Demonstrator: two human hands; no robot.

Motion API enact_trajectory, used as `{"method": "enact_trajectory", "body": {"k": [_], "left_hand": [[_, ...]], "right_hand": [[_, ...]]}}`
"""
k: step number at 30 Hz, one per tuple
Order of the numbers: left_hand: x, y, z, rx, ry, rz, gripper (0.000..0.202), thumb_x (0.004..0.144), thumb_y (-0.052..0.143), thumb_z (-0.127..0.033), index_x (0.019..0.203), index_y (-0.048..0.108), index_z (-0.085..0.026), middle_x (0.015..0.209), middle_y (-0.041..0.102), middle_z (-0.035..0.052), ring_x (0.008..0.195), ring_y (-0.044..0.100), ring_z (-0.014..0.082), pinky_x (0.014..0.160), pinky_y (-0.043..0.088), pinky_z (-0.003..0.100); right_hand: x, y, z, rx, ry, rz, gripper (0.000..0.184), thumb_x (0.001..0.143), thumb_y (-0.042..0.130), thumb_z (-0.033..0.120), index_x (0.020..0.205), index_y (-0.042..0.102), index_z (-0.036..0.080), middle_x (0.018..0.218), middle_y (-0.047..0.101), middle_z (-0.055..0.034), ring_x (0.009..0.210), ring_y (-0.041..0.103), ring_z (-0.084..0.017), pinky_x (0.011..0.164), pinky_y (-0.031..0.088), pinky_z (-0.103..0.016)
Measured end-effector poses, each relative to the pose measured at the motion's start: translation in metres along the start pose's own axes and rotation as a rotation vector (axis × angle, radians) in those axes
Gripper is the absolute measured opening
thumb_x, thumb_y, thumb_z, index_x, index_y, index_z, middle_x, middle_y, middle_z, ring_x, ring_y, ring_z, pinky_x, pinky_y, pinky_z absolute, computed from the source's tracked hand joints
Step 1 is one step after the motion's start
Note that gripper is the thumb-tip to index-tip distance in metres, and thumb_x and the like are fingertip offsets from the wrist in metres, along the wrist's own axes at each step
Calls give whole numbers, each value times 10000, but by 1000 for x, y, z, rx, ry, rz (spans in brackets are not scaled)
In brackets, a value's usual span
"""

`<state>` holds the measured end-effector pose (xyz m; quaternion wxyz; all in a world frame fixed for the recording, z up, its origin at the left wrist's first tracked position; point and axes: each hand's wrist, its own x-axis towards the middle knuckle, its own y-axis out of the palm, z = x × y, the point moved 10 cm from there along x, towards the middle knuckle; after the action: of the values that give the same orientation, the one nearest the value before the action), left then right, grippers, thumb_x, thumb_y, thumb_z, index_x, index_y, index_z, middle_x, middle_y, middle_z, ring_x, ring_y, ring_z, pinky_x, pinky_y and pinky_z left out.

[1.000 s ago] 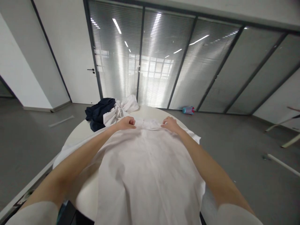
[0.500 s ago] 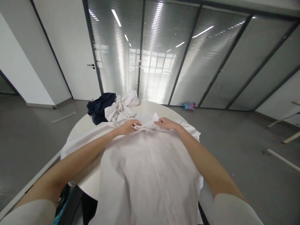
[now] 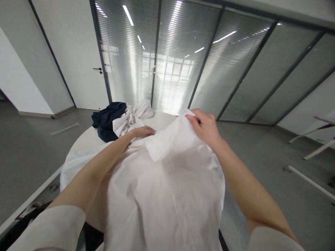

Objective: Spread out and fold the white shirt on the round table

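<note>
White round table (image 3: 86, 137), white shirt (image 3: 167, 181), right hand (image 3: 205, 127) pinching collar, no writing legible

A round white table (image 3: 86, 137) carries everything here; its bare top shows on the left side and at the far edge. A white shirt (image 3: 167, 195) lies spread over most of the table, its near end hanging over the near edge and its left side draping off the left rim. At the far left of the table lies a crumpled dark navy garment (image 3: 107, 120), and just to its right, touching it, a bunched white garment (image 3: 132, 118). Both sit close to the far rim, beyond the spread shirt. The table stands on a grey floor (image 3: 31, 153), where a pale strip (image 3: 64, 129) lies to the left.
</note>
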<state>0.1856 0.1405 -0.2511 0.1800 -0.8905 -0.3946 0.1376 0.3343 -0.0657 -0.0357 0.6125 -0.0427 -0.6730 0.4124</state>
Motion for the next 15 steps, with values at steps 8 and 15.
{"method": "enact_trajectory", "body": {"k": [8,15], "left_hand": [[-62,3,-63,-14,216,120,614,816,634,-635,1236,679,-188,1311,639,121,1192,597,263,929,490,303],[-102,36,-70,231,317,179,799,611,866,-441,1345,608,-257,1347,619,64,1227,575,263,984,460,283]], "right_hand": [[-23,-29,3,-143,72,65,357,974,450,534,859,620,242,543,521,11,530,541,-188,529,306,-264],[-17,93,-111,-206,369,405,355,996,425,455,941,642,180,886,702,-99,823,630,-226,661,384,-255]]}}
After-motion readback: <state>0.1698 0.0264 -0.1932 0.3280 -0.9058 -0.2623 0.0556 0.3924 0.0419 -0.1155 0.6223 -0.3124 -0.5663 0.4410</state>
